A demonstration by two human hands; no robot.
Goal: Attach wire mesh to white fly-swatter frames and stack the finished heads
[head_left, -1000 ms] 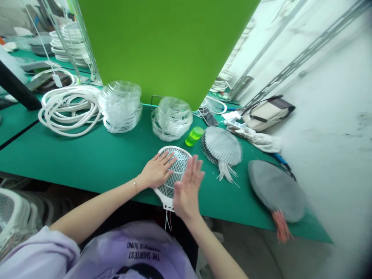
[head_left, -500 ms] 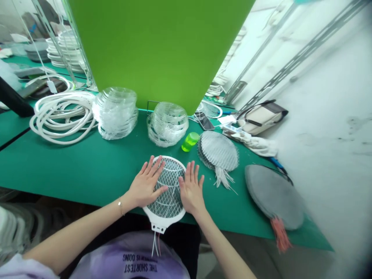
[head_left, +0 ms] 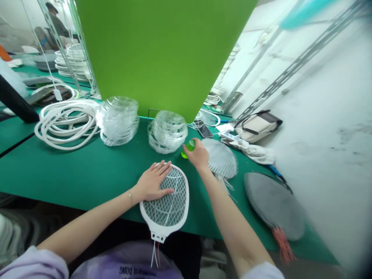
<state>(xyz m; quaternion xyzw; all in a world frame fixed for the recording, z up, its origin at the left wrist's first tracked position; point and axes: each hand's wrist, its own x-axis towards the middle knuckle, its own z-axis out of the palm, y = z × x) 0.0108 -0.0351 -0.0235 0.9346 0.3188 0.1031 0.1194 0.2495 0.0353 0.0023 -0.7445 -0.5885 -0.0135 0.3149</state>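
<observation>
Left hand (head_left: 152, 183) resting open, flat on white bug-zapper racket (head_left: 171, 211) near worktop (head_left: 87, 182) front edge; right hand (head_left: 198, 154) curling around green plastic cup (head_left: 188, 151).

Your swatter frame (head_left: 161, 232) is smooth white plastic, its mesh (head_left: 168, 209) metal wire. The cup (head_left: 190, 145) is glossy green plastic; the bench mat (head_left: 72, 182) is matt.

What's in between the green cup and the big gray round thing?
In the head view, a stack of wire mesh discs with loose wires lies between the green cup and the gray round disc.
</observation>
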